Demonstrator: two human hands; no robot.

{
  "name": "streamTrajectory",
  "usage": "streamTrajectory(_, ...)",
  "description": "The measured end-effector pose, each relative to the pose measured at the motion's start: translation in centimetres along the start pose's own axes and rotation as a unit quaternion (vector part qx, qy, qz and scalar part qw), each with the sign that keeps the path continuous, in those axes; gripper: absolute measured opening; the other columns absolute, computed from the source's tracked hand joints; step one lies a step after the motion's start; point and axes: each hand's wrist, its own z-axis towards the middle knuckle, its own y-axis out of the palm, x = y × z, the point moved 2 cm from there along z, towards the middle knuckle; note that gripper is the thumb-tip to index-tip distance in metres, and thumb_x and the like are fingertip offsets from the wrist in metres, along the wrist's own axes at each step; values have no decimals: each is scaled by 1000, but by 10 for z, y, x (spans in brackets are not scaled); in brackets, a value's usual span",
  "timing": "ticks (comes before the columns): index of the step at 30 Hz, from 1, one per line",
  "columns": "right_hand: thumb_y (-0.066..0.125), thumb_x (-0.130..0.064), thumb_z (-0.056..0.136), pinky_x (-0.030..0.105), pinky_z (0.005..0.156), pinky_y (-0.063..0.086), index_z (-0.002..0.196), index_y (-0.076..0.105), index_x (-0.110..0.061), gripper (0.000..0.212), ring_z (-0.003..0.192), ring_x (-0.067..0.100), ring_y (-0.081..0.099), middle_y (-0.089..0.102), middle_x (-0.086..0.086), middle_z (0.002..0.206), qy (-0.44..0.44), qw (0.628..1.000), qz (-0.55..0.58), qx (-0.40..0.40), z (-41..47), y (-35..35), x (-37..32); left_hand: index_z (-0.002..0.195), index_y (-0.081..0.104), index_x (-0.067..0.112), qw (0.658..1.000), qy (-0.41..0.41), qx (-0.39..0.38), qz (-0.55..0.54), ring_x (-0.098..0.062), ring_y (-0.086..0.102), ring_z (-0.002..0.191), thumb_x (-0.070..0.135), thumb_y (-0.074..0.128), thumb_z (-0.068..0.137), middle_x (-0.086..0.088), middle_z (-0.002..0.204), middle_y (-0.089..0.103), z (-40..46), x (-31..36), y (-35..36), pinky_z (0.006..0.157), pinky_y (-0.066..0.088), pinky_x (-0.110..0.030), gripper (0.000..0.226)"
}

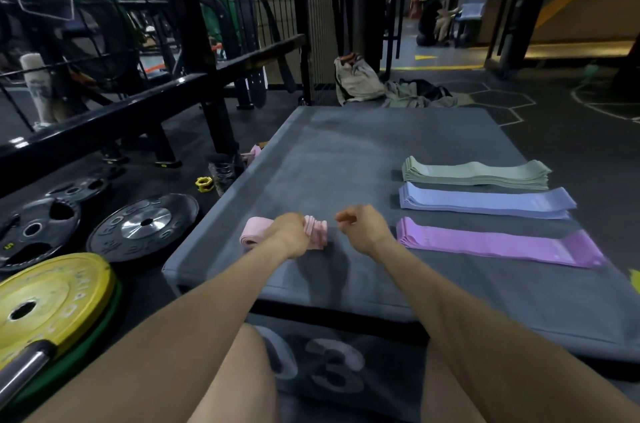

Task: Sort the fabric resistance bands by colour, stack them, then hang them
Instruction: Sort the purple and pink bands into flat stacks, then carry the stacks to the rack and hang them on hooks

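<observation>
step: we square the folded pink fabric bands (313, 232) on the grey padded box (346, 152), left of the purple band stack (498, 244) | left hand (289, 234) fingers curled over them, steadying; right hand (360, 227) loosely closed, apparently holding nothing | green (476, 173) and blue stacks (485, 201) lie beyond purple, hanging pending

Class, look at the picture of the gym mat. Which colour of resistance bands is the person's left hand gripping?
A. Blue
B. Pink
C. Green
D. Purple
B: the left hand is closed around the pink bands, while the green stack, blue stack and purple stack lie untouched in a row further right on the mat.
</observation>
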Motion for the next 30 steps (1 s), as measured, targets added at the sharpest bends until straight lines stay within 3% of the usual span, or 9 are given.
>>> streamTrajectory(3, 51, -4, 90, 23, 90, 41, 110, 67, -4, 25, 108, 23, 61, 67, 12, 116, -12, 999, -10, 32, -14, -26, 7, 105, 60, 4, 999, -4, 49, 10, -35, 57, 107, 10, 51, 84, -18, 116, 59, -6, 11, -6, 91, 48, -37, 23)
streamTrajectory(7, 50, -3, 90, 21, 81, 41, 110, 67, -4, 25, 104, 25, 62, 67, 12, 113, -8, 997, -17, 73, -35, -62, 24, 114, 59, 5, 996, 35, 73, -27, -35, 54, 114, 10, 52, 85, -18, 126, 54, -14, 40, -8, 97, 44, -37, 30)
streamTrajectory(11, 49, -4, 90, 25, 88, 42, 111, 67, -7, 28, 111, 27, 58, 66, 9, 116, 16, 994, -63, 89, -47, -89, 51, 116, 59, 5, 991, 66, 56, -97, -31, 56, 114, 13, 56, 87, -17, 125, 58, -18, 84, 14, 97, 44, -33, 30)
streamTrajectory(14, 50, -10, 91, 36, 89, 48, 108, 67, -9, 25, 109, 32, 57, 66, 13, 114, 51, 989, -100, 93, -52, -108, 75, 120, 55, 3, 987, 70, 32, -138, -31, 54, 115, 21, 58, 89, -17, 127, 57, -14, 115, 37, 97, 42, -33, 36)
streamTrajectory(18, 49, -11, 90, 36, 85, 50, 105, 68, -9, 24, 104, 33, 59, 66, 14, 111, 76, 979, -164, 98, -49, -127, 105, 125, 47, -3, 984, 9, -4, -179, -33, 49, 121, 28, 57, 90, -20, 133, 49, 3, 138, 70, 95, 39, -33, 47)
streamTrajectory(23, 50, -10, 91, 35, 85, 46, 107, 68, -9, 24, 107, 33, 56, 60, 14, 116, 61, 969, -216, 100, -46, -131, 141, 111, 57, -7, 978, -51, -15, -203, -35, 59, 105, 32, 59, 88, -21, 117, 61, 22, 144, 97, 77, 44, -35, 46)
streamTrajectory(28, 55, -14, 89, 34, 84, 47, 101, 68, -11, 18, 101, 31, 56, 57, 12, 108, 39, 973, -196, 116, -42, -129, 157, 112, 55, -5, 973, -77, -1, -218, -33, 56, 109, 30, 58, 90, -19, 121, 58, 28, 154, 96, 81, 44, -34, 42)
streamTrajectory(30, 55, -13, 89, 33, 83, 47, 99, 68, -11, 17, 101, 30, 57, 57, 11, 109, 41, 975, -187, 116, -40, -129, 157, 91, 55, -4, 969, -90, 13, -231, -34, 57, 102, 22, 59, 89, -21, 114, 59, 32, 151, 96, 80, 44, -36, 27)
